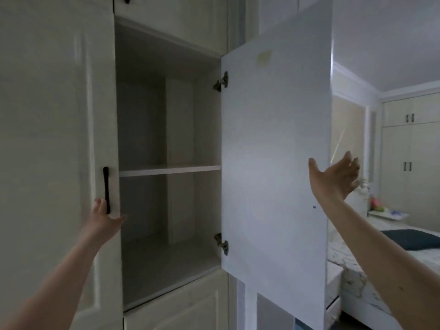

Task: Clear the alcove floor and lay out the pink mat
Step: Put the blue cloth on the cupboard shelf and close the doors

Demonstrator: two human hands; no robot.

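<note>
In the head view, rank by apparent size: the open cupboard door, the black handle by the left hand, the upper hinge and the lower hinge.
Largest to smallest:
1. open cupboard door
2. black handle
3. upper hinge and lower hinge: they look alike, so no ranking.

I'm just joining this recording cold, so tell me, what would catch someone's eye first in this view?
The open wardrobe compartment in the middle stands out first: dark, with one white shelf across it and nothing visible inside. Its white door swings wide to the right, the right hand raised open by its free edge. At lower left, the left hand touches the closed door by its black handle.
</note>
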